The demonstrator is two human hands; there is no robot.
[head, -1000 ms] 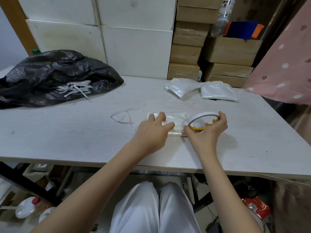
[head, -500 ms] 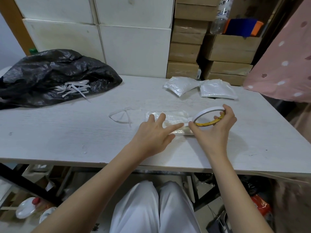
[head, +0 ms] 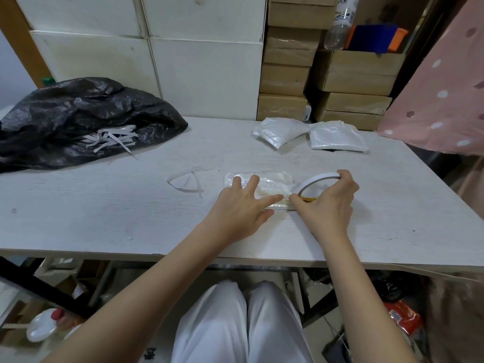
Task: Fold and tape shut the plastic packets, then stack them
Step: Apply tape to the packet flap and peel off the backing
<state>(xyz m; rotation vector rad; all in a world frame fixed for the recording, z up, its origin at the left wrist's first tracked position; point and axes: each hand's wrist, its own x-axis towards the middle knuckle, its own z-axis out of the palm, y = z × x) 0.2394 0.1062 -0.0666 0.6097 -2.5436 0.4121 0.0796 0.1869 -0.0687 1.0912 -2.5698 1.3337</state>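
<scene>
I sit at a white wood-grain table (head: 78, 218) with dark metal legs. Behind it, large white boxes (head: 204, 79) are stacked against the back, with a brown wooden post (head: 23, 35) at far left. To their right stand stacked cardboard cartons (head: 285, 74), a clear bottle (head: 337, 30) and a blue and orange item (head: 377, 38) on top. A pink dotted cloth (head: 445, 95) hangs at my right. A crumpled black plastic bag (head: 65, 119) lies on the table's left. Light is even and soft.

Dark print on the bottle (head: 339, 24) label is too small to read.
</scene>
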